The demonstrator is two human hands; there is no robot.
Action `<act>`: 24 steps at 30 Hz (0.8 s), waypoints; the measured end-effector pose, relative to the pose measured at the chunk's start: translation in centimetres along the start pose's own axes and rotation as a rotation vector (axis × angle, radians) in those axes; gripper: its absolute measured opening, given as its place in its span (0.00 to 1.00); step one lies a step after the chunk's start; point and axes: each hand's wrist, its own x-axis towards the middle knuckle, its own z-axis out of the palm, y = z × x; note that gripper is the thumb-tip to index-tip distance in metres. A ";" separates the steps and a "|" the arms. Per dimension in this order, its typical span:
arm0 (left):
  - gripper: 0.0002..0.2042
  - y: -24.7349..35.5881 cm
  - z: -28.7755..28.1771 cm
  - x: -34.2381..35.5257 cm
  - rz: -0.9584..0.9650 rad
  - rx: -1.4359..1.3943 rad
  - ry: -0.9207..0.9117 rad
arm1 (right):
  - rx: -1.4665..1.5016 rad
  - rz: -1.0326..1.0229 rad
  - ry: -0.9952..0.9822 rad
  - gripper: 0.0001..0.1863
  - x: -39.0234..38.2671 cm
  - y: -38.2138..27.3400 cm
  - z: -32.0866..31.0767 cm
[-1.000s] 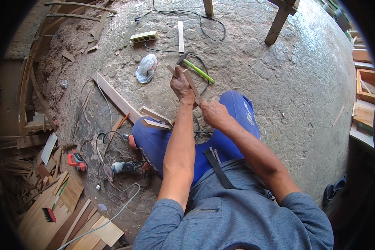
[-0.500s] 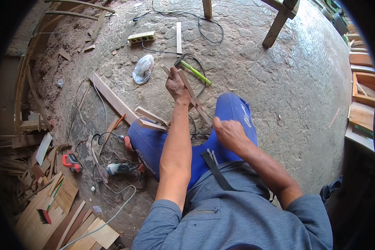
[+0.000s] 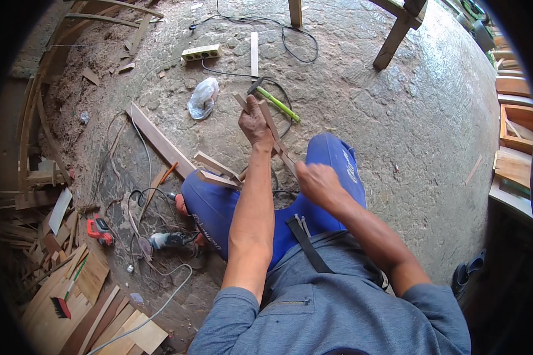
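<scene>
The wooden strips [image 3: 269, 120], at twelve o'clock from centre, could twist or slip if the left hand [image 3: 254, 125], wrapped round them, slackened. Its arm reaches toward twelve; the bent right arm puts the right hand [image 3: 318, 182] by their four-o'clock end, grip unclear.

The right hand [image 3: 318, 182] is blurred, its grip too unclear to read, and the top edge crops the wooden stand [image 3: 392, 44].
</scene>
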 end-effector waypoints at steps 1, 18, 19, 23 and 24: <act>0.26 0.2 0.1 -0.1 -0.019 0.053 -0.042 | 0.030 -0.045 0.069 0.07 1.5 -0.4 0.0; 0.24 0.6 0.1 0.5 -0.100 -0.036 0.016 | -0.010 0.028 -0.033 0.07 -2.5 1.3 0.6; 0.24 0.8 0.2 0.3 -0.109 -0.092 0.014 | -0.051 0.079 -0.103 0.07 -2.4 0.7 -0.2; 0.24 1.0 -0.3 -0.1 -0.004 -0.090 -0.002 | 0.070 -0.055 0.122 0.06 1.0 -0.3 0.7; 0.24 0.8 -0.2 0.0 -0.015 -0.070 0.024 | 0.071 -0.067 0.125 0.06 1.4 -0.2 1.3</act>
